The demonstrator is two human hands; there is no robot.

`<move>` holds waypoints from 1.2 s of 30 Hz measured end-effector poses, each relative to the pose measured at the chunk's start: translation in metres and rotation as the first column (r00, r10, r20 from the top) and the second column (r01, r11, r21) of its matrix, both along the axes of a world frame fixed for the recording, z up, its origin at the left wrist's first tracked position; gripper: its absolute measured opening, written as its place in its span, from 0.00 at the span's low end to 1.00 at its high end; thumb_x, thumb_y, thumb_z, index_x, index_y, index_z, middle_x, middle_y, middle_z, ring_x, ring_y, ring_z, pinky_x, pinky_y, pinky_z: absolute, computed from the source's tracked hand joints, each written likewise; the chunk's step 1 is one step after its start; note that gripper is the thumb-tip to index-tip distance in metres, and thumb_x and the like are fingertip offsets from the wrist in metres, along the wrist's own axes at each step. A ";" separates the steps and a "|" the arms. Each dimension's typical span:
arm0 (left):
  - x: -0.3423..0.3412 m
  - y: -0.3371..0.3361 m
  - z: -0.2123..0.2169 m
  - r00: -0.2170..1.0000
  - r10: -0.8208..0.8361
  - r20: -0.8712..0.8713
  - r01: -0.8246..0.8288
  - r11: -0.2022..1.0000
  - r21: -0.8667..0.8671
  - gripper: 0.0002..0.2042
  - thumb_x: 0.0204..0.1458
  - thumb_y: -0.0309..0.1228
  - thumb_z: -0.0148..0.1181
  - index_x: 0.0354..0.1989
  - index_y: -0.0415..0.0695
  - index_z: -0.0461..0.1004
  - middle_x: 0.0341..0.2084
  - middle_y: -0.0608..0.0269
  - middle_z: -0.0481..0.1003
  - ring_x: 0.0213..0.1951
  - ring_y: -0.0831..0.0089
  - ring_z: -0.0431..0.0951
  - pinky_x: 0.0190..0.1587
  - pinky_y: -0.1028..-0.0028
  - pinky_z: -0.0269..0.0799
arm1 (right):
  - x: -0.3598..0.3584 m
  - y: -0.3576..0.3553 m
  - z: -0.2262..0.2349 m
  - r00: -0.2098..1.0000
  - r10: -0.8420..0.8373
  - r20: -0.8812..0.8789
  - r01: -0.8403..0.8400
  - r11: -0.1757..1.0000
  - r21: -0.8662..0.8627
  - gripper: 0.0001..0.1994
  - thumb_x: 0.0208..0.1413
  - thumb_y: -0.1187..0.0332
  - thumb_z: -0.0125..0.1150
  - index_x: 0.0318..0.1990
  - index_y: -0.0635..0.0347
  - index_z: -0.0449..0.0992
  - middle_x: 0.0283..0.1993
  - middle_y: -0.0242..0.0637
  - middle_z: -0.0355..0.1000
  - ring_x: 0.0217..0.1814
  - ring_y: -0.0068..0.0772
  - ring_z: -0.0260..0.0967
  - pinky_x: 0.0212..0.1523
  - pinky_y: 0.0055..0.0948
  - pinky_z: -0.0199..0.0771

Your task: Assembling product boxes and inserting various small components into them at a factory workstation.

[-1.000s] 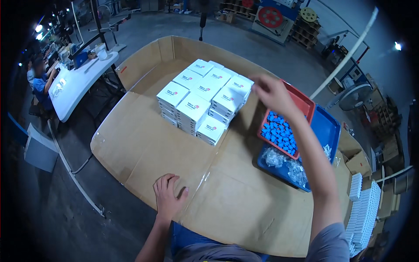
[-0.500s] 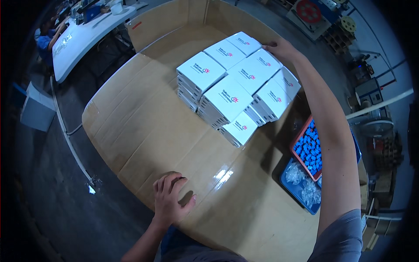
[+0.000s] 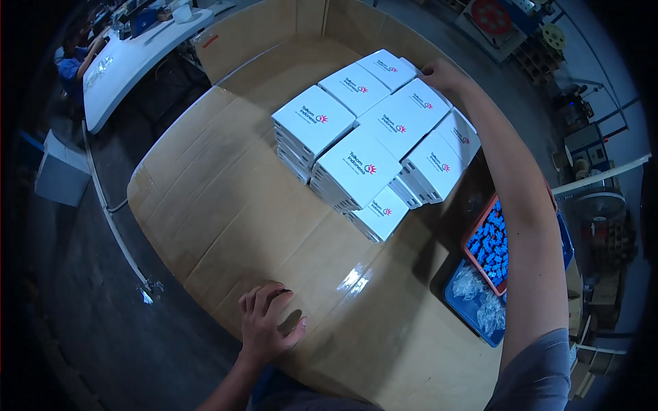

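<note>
Stacked white boxes (image 3: 356, 163), each with a small red mark and dark print on top, stand in several tight columns on the cardboard-covered table. At the stack's far right corner is my right hand (image 3: 445, 77), its fingers curled against the edge of a white box (image 3: 410, 66); the fingertips are partly hidden. My left hand (image 3: 266, 325) hovers over or rests on the cardboard near the front edge, fingers bent and thumb apart. A small dark patch shows by its index fingertip, and I cannot make out whether it is a thing or shadow.
Right of the stack, partly behind my right forearm, a red tray (image 3: 488, 240) of small blue pieces overlaps a blue tray (image 3: 469, 314) with clear plastic bags. Cardboard walls (image 3: 257, 34) rise at the far side. A person (image 3: 70, 65) sits at a white table (image 3: 147, 58) far left.
The boxes and trays appear slightly lower in the picture and a little larger. My right hand has shifted slightly right, and more of the white box beside it shows. My left hand has barely moved.
</note>
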State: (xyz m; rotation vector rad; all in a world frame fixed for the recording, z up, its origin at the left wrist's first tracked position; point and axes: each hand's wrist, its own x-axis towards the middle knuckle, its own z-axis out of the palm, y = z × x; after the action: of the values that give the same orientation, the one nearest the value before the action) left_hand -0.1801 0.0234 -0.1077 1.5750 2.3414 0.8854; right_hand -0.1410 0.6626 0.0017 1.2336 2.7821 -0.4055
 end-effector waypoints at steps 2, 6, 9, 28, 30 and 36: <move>0.000 -0.002 -0.001 1.000 0.003 -0.002 -0.003 1.000 0.002 0.24 0.38 0.39 0.73 0.47 0.47 0.78 0.53 0.58 0.73 0.55 0.55 0.71 0.60 0.56 0.62 | -0.003 -0.012 0.006 0.994 -0.032 -0.107 0.031 0.999 -0.007 0.26 0.56 0.56 0.74 0.53 0.69 0.83 0.51 0.50 0.82 0.53 0.42 0.79 0.56 0.37 0.77; 0.002 -0.001 -0.002 1.000 0.003 0.004 -0.003 0.999 0.046 0.23 0.40 0.39 0.73 0.47 0.47 0.78 0.52 0.58 0.73 0.55 0.55 0.72 0.60 0.56 0.62 | 0.001 -0.025 0.015 0.959 -0.072 -0.275 0.094 0.993 0.069 0.30 0.46 0.57 0.81 0.53 0.69 0.82 0.49 0.53 0.82 0.52 0.46 0.80 0.54 0.38 0.77; 0.003 0.000 0.000 1.000 -0.016 0.014 0.014 0.997 0.072 0.23 0.41 0.38 0.73 0.48 0.47 0.78 0.52 0.58 0.73 0.55 0.55 0.72 0.60 0.56 0.62 | 0.012 -0.043 0.029 0.856 -0.021 -0.517 0.125 0.978 0.167 0.25 0.45 0.61 0.82 0.45 0.66 0.75 0.43 0.46 0.80 0.44 0.40 0.78 0.49 0.37 0.77; 0.020 -0.023 -0.015 0.997 -0.054 -0.054 0.063 0.978 0.198 0.19 0.48 0.34 0.71 0.49 0.46 0.77 0.52 0.58 0.73 0.59 0.55 0.69 0.63 0.54 0.59 | 0.262 -0.434 0.083 0.096 -0.117 -0.988 0.098 0.989 -0.108 0.25 0.53 0.75 0.78 0.57 0.62 0.72 0.45 0.35 0.78 0.45 0.24 0.75 0.44 0.24 0.78; 0.028 -0.024 -0.013 0.991 -0.068 -0.114 0.100 0.950 0.297 0.17 0.52 0.30 0.69 0.51 0.44 0.77 0.52 0.57 0.74 0.54 0.58 0.73 0.61 0.57 0.66 | 0.286 -0.470 0.067 0.004 -0.302 -0.953 0.026 0.953 -0.302 0.27 0.52 0.77 0.77 0.58 0.62 0.71 0.46 0.37 0.78 0.48 0.25 0.77 0.46 0.24 0.80; 0.150 0.005 0.051 0.068 -0.207 0.976 0.361 0.917 0.169 0.24 0.71 0.44 0.51 0.67 0.39 0.67 0.57 0.56 0.75 0.50 0.68 0.80 0.55 0.67 0.76 | 0.357 -0.557 -0.018 -0.068 -0.720 -0.691 -0.327 0.670 -0.666 0.21 0.55 0.79 0.73 0.55 0.66 0.74 0.49 0.39 0.79 0.52 0.27 0.79 0.52 0.26 0.82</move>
State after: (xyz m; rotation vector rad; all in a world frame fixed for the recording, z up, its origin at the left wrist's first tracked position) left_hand -0.0300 0.0281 -0.0565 0.7643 0.9647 1.1251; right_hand 0.2160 0.1058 -0.0159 1.3437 2.0666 -3.3795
